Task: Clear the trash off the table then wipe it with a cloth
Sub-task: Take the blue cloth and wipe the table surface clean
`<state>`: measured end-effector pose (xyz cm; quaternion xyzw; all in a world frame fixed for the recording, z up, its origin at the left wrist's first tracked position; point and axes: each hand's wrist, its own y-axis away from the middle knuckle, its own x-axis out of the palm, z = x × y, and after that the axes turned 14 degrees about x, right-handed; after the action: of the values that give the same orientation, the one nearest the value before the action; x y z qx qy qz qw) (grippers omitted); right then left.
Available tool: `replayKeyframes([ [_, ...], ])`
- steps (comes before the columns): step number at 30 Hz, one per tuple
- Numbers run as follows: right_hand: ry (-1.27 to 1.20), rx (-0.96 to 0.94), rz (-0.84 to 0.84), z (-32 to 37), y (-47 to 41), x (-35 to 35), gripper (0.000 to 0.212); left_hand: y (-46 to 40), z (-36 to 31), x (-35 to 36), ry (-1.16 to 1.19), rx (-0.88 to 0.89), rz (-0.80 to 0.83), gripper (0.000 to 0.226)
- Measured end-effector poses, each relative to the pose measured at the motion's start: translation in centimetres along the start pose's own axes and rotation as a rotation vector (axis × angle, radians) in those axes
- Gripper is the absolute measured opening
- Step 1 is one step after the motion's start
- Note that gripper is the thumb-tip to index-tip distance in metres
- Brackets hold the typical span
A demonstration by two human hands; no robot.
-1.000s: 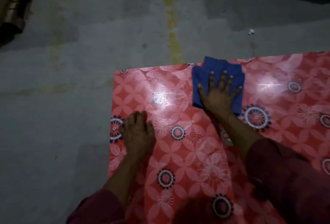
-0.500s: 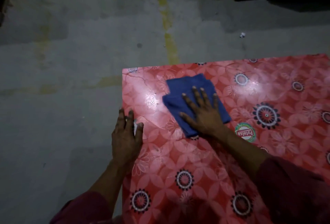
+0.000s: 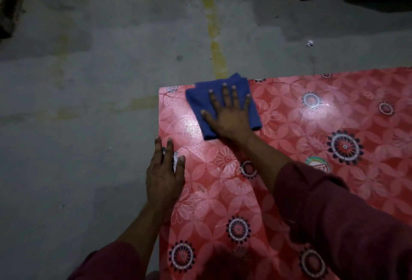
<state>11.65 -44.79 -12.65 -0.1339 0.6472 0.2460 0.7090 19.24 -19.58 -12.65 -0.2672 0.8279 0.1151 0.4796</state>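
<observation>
Right hand (image 3: 231, 114) is pressing a blue cloth (image 3: 199, 99) flat at the counter's (image 3: 289, 190) far-left corner.
Fingers are lying spread; the left hand (image 3: 163, 177) is resting open on the left edge.

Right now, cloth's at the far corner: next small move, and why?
Probably drag the blue cloth back toward the body. The right hand presses it flat at the table far edge, overhanging slightly; the near surface lies unwiped ahead of the left hand.

place: perhaps warehouse | concrete floor (image 3: 89, 79) | painted yellow line (image 3: 219, 61)
</observation>
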Motion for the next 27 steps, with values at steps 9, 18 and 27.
replayKeyframes([
  [9, 0.097, -0.032, -0.019, -11.8, 11.8, -0.5, 0.076, -0.1, -0.4, -0.2, 0.021, 0.001, 0.013, 0.064],
  [18, -0.01, 0.437, -0.032, -8.7, 8.7, -0.7, 0.077, 0.1, -0.6, -0.5, 0.012, 0.009, 0.019, 0.063],
  [27, 0.008, -0.21, -0.039, -8.3, 19.9, 1.0, 0.075, 0.2, -0.2, 0.0, 0.025, 0.021, 0.002, 0.063],
])
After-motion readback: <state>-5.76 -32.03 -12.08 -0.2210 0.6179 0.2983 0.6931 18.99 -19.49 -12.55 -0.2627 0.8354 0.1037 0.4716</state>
